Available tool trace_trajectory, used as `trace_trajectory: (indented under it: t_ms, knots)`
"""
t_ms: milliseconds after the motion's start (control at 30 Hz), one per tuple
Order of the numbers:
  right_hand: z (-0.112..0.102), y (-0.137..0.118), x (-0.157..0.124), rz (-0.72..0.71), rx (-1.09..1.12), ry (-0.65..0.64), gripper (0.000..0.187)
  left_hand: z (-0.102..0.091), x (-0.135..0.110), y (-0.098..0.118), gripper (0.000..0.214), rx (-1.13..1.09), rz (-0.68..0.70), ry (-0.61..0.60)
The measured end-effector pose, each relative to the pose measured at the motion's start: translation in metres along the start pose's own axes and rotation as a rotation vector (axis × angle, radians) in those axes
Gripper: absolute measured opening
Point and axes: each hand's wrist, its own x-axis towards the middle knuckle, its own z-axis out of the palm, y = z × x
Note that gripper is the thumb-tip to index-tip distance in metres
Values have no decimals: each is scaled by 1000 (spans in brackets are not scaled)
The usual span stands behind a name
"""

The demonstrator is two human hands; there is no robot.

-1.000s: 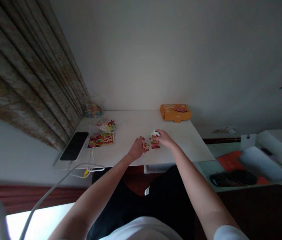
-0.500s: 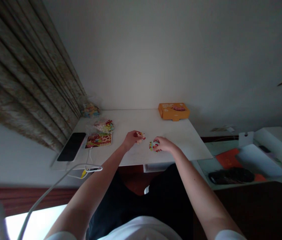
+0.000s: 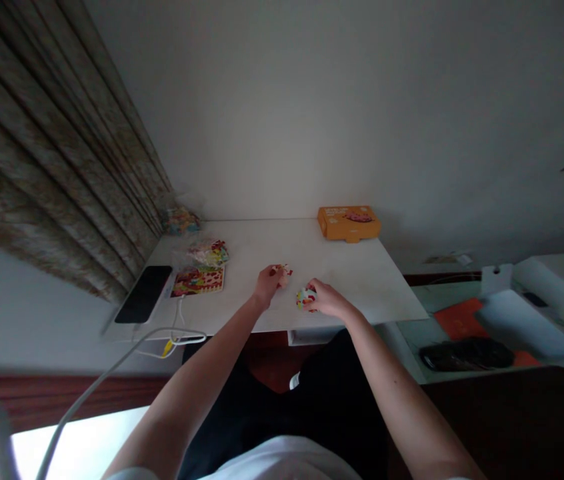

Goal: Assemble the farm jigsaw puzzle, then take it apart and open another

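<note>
My left hand [image 3: 267, 285] is closed around some red-and-cream puzzle pieces [image 3: 283, 271], held just over the white table [image 3: 252, 233]. To its right and a little nearer to me, my right hand [image 3: 327, 299] grips more puzzle pieces [image 3: 305, 299], patterned in white, green and red. A narrow gap separates the two handfuls. How many pieces each hand holds is too small to tell, and the fingers partly cover them.
On the table's left are a clear bag of colourful pieces [image 3: 208, 253], a printed picture board [image 3: 197, 281], a black phone [image 3: 143, 294] and a white cable [image 3: 162, 331]. Another bag [image 3: 181, 219] lies by the curtain. An orange box [image 3: 349, 223] stands at the back right.
My left hand has shifted slightly right and turned with its pieces. My right hand has come slightly nearer to me, and its pieces have tilted.
</note>
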Motion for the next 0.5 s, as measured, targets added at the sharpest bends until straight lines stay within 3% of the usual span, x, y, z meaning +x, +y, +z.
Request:
trace_trajectory:
  t_ms: [167, 333, 400, 500]
  knots:
    - [10, 3, -1, -29, 384, 17, 37, 11, -11, -6, 27, -41, 41, 30]
    - [37, -9, 8, -26, 1092, 289, 58, 20, -33, -11, 34, -207, 91, -10]
    - [50, -19, 11, -11, 1202, 328, 59, 24, -44, -12, 34, -250, 106, -40]
    - [61, -32, 11, -24, 1188, 339, 50, 29, -55, -14, 33, -250, 137, -14]
